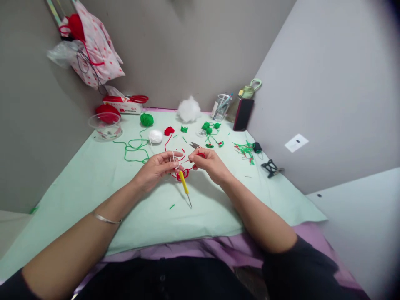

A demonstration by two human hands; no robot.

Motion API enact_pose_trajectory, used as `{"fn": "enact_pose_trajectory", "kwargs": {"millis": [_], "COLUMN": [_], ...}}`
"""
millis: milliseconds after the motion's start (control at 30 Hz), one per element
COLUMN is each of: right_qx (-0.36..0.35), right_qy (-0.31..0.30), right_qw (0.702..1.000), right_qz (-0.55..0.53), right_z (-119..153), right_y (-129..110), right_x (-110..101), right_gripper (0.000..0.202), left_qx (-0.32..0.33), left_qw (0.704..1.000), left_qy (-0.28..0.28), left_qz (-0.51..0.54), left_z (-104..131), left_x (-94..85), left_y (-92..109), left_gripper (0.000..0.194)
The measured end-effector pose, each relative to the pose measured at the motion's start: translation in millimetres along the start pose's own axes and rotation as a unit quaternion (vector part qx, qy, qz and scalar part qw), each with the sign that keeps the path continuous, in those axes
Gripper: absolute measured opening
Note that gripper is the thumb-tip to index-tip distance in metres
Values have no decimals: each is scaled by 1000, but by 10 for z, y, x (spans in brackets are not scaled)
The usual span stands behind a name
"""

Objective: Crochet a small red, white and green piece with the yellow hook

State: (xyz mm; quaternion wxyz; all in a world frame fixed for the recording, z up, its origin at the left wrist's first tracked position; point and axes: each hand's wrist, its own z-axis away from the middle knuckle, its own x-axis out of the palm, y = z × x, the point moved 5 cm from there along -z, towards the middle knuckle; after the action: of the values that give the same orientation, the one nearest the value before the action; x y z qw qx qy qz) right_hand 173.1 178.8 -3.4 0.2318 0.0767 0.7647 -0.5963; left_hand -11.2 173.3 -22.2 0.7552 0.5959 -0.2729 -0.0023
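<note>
My left hand (159, 166) is closed in a pinch around white yarn, which runs from the white yarn ball (155, 136). Just right of its fingertips, a yellow-handled crochet hook (183, 182) slants down with its metal end over the cloth. To the right, my right hand (208, 162) has thumb and index finger pressed together; the red handles of the scissors (201, 155) show at its fingers, blades pointing up and left. Whether it also pinches a thread is too small to tell. Red yarn (183, 174) lies looped below and between both hands.
Behind the hands are a green yarn ball (146, 120), white stuffing (188, 109), small green pieces (206, 127) and a pen cup (221, 107). A phone (243, 115) leans at the right back. A clear tub (106, 127) and tissue box (125, 106) stand back left.
</note>
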Motion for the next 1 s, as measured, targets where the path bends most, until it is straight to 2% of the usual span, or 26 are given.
{"fn": "enact_pose_trajectory", "kwargs": {"millis": [100,167,233,367,500,633,767,900,1000], "right_qx": [17,32,45,64,77,80,75,64,71], "right_qy": [30,75,86,55,46,59,58,-11,-103], "right_qw": [995,981,965,940,931,945,977,997,988], "right_qz": [95,175,243,329,354,311,192,37,-91], "right_z": [-97,-144,-172,-208,-261,-321,-307,-138,14], "right_y": [217,333,415,498,530,543,458,252,115], "right_x": [-174,-326,-407,-372,-308,-326,-320,-174,-19], "right_gripper": [31,25,22,23,22,24,30,43,58], "left_qx": [-13,-11,-6,-3,-9,-9,-7,-10,-6], "left_qw": [1000,1000,999,999,999,999,999,999,999], "left_qy": [12,22,26,13,2,4,6,-2,-5], "left_qz": [3,12,23,37,38,39,37,34,34], "left_z": [-39,-57,-72,-75,-40,-20,-37,-56,-56], "left_x": [-119,-202,-259,-297,-301,-315,-352,-371,-362], "left_y": [-95,-114,-106,-65,-27,2,2,-24,-27], "left_gripper": [28,26,24,26,26,25,28,35,37]}}
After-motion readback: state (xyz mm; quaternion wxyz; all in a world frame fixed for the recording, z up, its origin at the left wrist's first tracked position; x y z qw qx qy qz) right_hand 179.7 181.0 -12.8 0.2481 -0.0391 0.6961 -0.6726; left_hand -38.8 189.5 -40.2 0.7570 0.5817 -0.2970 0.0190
